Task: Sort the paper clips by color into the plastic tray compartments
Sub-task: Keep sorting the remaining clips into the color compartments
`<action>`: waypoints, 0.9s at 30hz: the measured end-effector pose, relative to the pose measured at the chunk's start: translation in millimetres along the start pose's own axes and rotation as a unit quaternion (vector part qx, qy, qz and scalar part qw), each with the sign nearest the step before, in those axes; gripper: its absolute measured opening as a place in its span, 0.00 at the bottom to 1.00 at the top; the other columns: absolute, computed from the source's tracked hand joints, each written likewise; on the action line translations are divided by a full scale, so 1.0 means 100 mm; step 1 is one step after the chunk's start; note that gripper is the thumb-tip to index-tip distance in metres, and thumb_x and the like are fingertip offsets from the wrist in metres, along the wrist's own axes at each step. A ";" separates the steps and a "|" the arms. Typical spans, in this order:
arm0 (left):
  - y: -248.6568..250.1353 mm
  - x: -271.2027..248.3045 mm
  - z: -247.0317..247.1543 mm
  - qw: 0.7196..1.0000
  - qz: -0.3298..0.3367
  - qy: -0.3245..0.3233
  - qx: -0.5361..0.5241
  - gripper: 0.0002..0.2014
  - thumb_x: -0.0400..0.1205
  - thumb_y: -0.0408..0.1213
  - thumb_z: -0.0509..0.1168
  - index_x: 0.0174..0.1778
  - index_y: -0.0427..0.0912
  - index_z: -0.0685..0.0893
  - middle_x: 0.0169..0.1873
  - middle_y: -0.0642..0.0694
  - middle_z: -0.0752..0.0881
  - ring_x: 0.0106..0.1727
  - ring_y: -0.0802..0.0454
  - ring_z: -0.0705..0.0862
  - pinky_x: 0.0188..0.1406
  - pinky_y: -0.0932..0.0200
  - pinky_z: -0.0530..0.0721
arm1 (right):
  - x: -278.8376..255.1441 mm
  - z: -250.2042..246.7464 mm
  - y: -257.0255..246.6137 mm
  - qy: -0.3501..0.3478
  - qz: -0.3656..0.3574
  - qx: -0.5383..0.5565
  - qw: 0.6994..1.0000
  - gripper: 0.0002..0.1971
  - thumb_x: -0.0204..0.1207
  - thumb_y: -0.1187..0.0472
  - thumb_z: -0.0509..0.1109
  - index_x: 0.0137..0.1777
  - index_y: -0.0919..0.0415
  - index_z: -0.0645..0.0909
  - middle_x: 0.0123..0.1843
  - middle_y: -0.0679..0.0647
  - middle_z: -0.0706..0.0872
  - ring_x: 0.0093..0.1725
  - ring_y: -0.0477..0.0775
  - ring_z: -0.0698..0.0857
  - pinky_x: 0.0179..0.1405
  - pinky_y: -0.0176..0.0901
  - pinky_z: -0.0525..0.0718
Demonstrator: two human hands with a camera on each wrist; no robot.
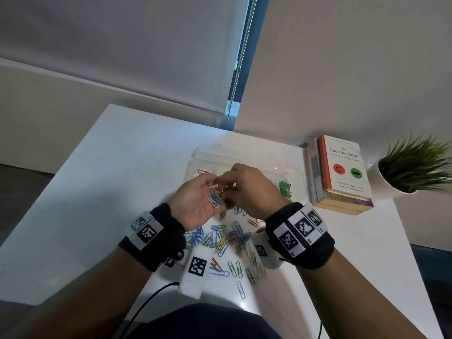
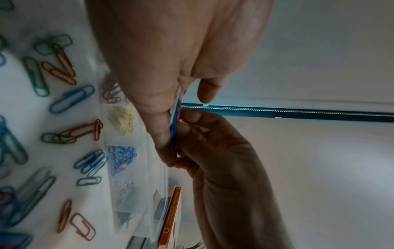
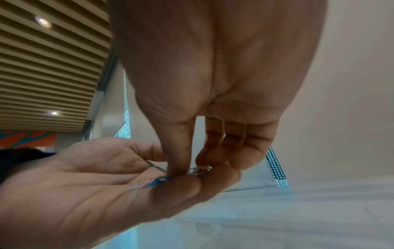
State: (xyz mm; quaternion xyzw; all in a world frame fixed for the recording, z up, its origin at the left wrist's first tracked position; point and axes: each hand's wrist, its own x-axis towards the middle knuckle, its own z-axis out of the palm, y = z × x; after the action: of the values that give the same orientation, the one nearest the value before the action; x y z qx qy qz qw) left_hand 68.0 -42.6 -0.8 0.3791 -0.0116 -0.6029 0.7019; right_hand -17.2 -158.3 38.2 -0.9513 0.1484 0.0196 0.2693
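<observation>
1. A small bunch of coloured wire paper clips (image 1: 215,200), blue and white with an orange one at the tip, lies in the upturned left hand (image 1: 195,204), raised above the white table (image 1: 110,179) just in front of the clear plastic compartment tray (image 1: 195,165)
2. The left hand cups the bunch, its fingers curled loosely under the clips
3. The right hand (image 1: 249,189) comes down from above, its thumb and fingertips (image 3: 181,168) pinching one clip out of the bunch; the orange clip (image 2: 180,116) seems to be the one taken
4. The step in hand looks like separating a single colour from the held bunch
5. In the left wrist view the tray holds sorted groups: reddish clips (image 2: 110,92), yellow clips (image 2: 122,119), blue clips (image 2: 121,158), pale clips and green clips (image 1: 285,188) in separate compartments
6. The next move probably calls for freeing the pinched clip without dragging its neighbours, then carrying it to the compartment of matching colour
7. Many unsorted loose clips (image 1: 227,241) lie scattered on the table between the wrists, so the sorting is far from finished
8. A stack of books (image 1: 342,177) and a potted plant (image 1: 411,167) stand right of the tray
</observation>
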 end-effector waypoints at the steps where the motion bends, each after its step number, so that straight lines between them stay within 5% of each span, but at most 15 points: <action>1: 0.00 -0.01 0.00 1.000 -0.002 -0.001 0.003 0.13 0.85 0.37 0.53 0.44 0.36 0.80 0.36 0.42 0.78 0.40 0.47 0.79 0.53 0.45 0.87 | -0.01 -0.01 0.01 0.002 0.004 0.013 1.000 0.07 0.71 0.67 0.74 0.47 0.58 0.87 0.43 0.51 0.78 0.45 0.53 0.80 0.45 0.43 0.77; 5: 0.01 -0.05 0.01 0.999 -0.019 -0.018 0.041 0.16 0.86 0.35 0.52 0.48 0.32 0.85 0.38 0.39 0.87 0.41 0.44 0.88 0.46 0.51 0.89 | -0.05 -0.08 0.07 0.006 0.051 0.159 0.986 0.08 0.72 0.70 0.73 0.36 0.57 0.82 0.31 0.46 0.82 0.32 0.50 0.82 0.38 0.46 0.84; 9: 0.03 -0.07 0.03 0.999 -0.022 -0.016 0.034 0.19 0.81 0.35 0.57 0.61 0.24 0.80 0.51 0.30 0.87 0.50 0.35 0.88 0.47 0.50 0.89 | -0.09 -0.18 0.12 0.046 0.077 0.268 0.959 0.06 0.73 0.70 0.73 0.38 0.62 0.82 0.29 0.52 0.82 0.27 0.47 0.78 0.29 0.36 0.78; 11: 0.03 -0.07 0.00 1.000 -0.022 0.001 0.020 0.21 0.77 0.36 0.60 0.62 0.25 0.80 0.54 0.26 0.85 0.53 0.32 0.88 0.52 0.48 0.89 | -0.03 -0.19 0.18 0.097 0.100 0.256 0.957 0.06 0.73 0.69 0.73 0.37 0.61 0.82 0.29 0.50 0.82 0.26 0.44 0.77 0.30 0.37 0.78; 14: 0.03 -0.08 -0.05 1.000 -0.021 0.018 0.010 0.18 0.83 0.38 0.56 0.58 0.29 0.83 0.54 0.26 0.86 0.56 0.31 0.87 0.60 0.46 0.85 | 0.11 -0.17 0.25 0.116 0.140 0.191 0.965 0.10 0.73 0.66 0.73 0.32 0.55 0.81 0.30 0.49 0.83 0.29 0.48 0.80 0.34 0.42 0.79; 21: 0.05 -0.09 -0.07 1.000 -0.011 0.015 -0.008 0.16 0.85 0.37 0.55 0.61 0.30 0.80 0.52 0.27 0.87 0.52 0.32 0.88 0.50 0.47 0.89 | 0.26 -0.10 0.13 0.075 0.155 0.101 0.980 0.01 0.74 0.60 0.74 0.44 0.56 0.85 0.38 0.50 0.86 0.35 0.48 0.81 0.37 0.36 0.74; 25: 0.04 -0.08 -0.09 1.000 0.002 -0.003 0.023 0.15 0.78 0.30 0.60 0.59 0.33 0.82 0.47 0.34 0.87 0.47 0.40 0.87 0.52 0.50 0.87 | 0.06 -0.11 0.00 -0.018 0.095 0.078 0.992 0.07 0.74 0.60 0.74 0.51 0.55 0.86 0.41 0.48 0.89 0.39 0.47 0.86 0.40 0.36 0.79; 27: 0.02 -0.06 -0.10 0.999 0.004 -0.006 0.048 0.16 0.76 0.26 0.61 0.60 0.34 0.81 0.42 0.37 0.86 0.42 0.46 0.86 0.49 0.52 0.88 | 0.00 -0.06 0.01 -0.037 0.081 0.016 0.996 0.12 0.73 0.59 0.75 0.56 0.56 0.86 0.47 0.50 0.84 0.44 0.49 0.81 0.41 0.37 0.72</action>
State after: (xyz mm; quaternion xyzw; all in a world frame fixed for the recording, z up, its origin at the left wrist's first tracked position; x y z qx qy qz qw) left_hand 73.2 -31.9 -4.3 0.4091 -0.0464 -0.6012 0.6849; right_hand -18.2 -162.1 42.4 -0.9303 0.2150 0.0742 0.2878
